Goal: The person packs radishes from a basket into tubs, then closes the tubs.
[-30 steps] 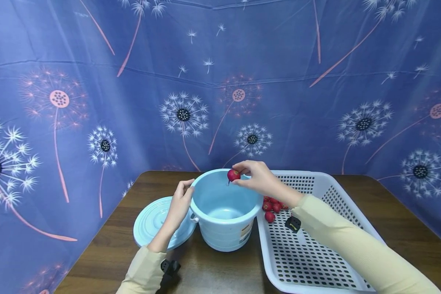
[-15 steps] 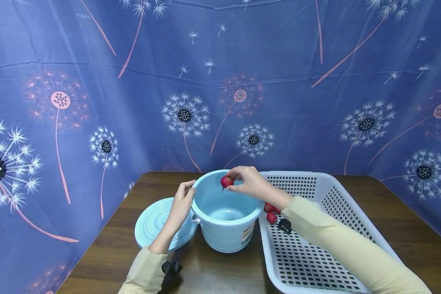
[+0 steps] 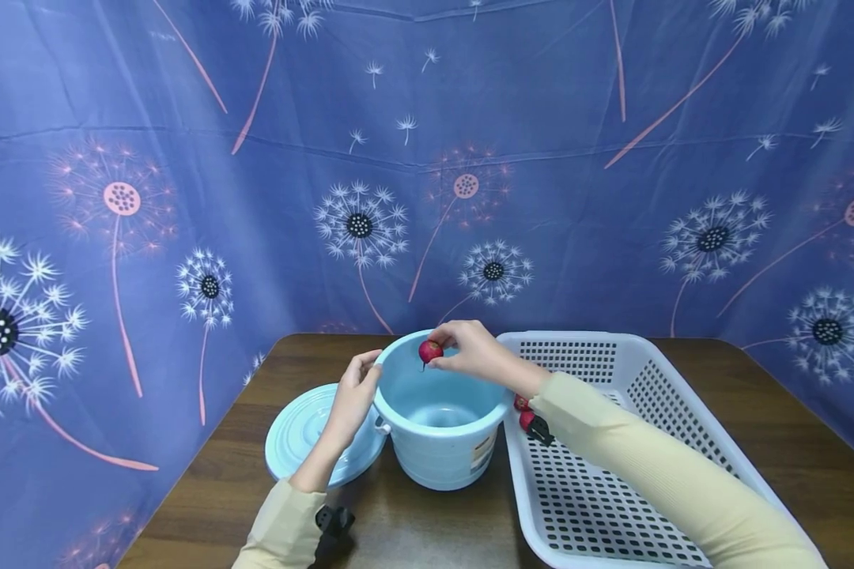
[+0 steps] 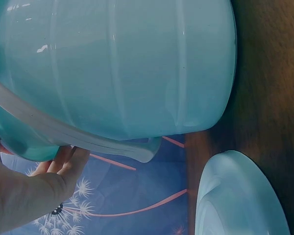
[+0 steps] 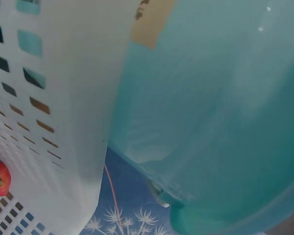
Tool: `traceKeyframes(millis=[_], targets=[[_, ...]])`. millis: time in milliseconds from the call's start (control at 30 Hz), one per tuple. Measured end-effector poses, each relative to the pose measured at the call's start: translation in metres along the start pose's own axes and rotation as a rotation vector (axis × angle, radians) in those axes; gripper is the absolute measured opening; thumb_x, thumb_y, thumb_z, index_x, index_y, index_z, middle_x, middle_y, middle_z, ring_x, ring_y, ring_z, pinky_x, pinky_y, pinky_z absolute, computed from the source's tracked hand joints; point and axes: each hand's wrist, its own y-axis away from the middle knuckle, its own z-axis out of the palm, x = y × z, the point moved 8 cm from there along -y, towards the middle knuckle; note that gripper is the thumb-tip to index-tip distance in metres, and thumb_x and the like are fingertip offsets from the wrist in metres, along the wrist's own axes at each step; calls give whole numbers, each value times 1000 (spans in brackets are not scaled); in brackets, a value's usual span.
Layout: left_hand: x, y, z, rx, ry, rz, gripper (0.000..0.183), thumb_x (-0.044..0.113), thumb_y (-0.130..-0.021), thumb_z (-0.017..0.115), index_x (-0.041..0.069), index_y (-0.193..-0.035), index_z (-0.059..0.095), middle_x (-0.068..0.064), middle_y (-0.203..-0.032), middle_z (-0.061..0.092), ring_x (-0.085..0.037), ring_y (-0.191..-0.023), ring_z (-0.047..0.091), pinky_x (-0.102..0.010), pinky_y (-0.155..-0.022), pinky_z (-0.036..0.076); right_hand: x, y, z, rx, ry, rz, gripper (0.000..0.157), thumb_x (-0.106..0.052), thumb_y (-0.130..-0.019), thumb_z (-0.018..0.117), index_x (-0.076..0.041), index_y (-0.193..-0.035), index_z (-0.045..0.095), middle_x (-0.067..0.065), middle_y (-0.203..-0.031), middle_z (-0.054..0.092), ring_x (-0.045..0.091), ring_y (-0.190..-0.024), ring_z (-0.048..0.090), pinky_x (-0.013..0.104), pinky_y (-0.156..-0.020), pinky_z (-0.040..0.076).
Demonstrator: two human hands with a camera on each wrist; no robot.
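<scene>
A light blue bucket [image 3: 437, 450] stands upright on the table. At its left rim my left hand [image 3: 352, 395] holds on with curled fingers; in the left wrist view, the fingers [image 4: 71, 164] lie at the rim beside the bucket's pale handle [image 4: 78, 134]. Over the mouth of the bucket my right hand [image 3: 473, 350] pinches a red radish [image 3: 430, 352] between thumb and fingertips, its thin root hanging down. The bucket's visible floor is bare. The right hand's grip is out of sight in the right wrist view, where bucket wall [image 5: 210, 98] fills the right side.
Left of the bucket lies its round blue lid [image 3: 292, 431]. A white perforated basket [image 3: 598, 514] stands close on the right, with small red round produce [image 5: 0, 178] inside, partly hidden by the right sleeve [image 3: 633, 442]. Behind the wooden table [image 3: 427, 537] hangs a blue dandelion-print cloth [image 3: 562, 95].
My right hand has moved left with the radish, from near the bucket's right side to over its middle. The left hand has stayed at the rim.
</scene>
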Motion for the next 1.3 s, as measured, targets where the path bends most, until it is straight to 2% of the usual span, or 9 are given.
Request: traceKeyframes(millis=[400, 767, 1300], targets=[[-4, 0, 1, -15, 12, 8, 38, 21, -98, 43, 4, -132, 47, -17, -125, 55, -30, -122, 50, -48, -103, 38, 4, -3, 20, -67, 9, -16, 34, -16, -79, 75, -4, -110, 66, 7, -97, 70, 16, -89, 66, 35, -81, 54], [-5, -1, 1, -21, 13, 19, 39, 23, -99, 42, 4, -132, 46, -17, -131, 53, -31, -126, 47, -49, -105, 37, 6, -2, 33, -102, 104, -54, 34, -15, -78, 75, -1, -108, 67, 8, -99, 70, 18, -89, 66, 29, -80, 53], [-5, -3, 2, -11, 16, 32, 38, 23, -98, 44, 3, -131, 47, -17, -131, 54, -31, -124, 49, -48, -104, 38, 4, -6, 46, -180, 153, -16, 32, -15, -78, 76, -4, -107, 68, 8, -100, 68, 16, -88, 61, 30, -78, 51]])
